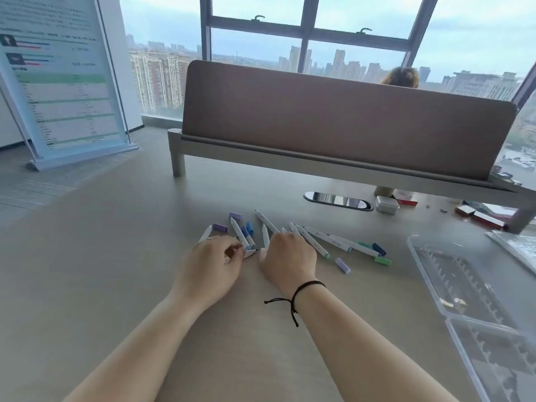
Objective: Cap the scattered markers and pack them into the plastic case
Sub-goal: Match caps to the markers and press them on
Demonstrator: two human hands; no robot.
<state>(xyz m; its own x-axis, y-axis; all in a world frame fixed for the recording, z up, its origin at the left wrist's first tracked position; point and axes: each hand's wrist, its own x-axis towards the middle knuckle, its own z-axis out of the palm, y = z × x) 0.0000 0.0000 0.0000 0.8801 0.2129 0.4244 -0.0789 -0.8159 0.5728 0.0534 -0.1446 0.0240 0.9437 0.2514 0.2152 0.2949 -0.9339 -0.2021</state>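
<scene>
Two bare forearms reach over the worktop. The left hand (210,258) pinches a marker (242,237); the right hand (288,256) rests with curled fingers on the scattered markers mid-worktop, grasp unclear. Loose caps (342,265) lie nearby. Capping seems just begun; next, match a cap. The case (429,253) lies open at the right edge.

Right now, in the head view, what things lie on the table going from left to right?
Left hand → right hand → loose lilac cap → green cap → open plastic case.
</scene>
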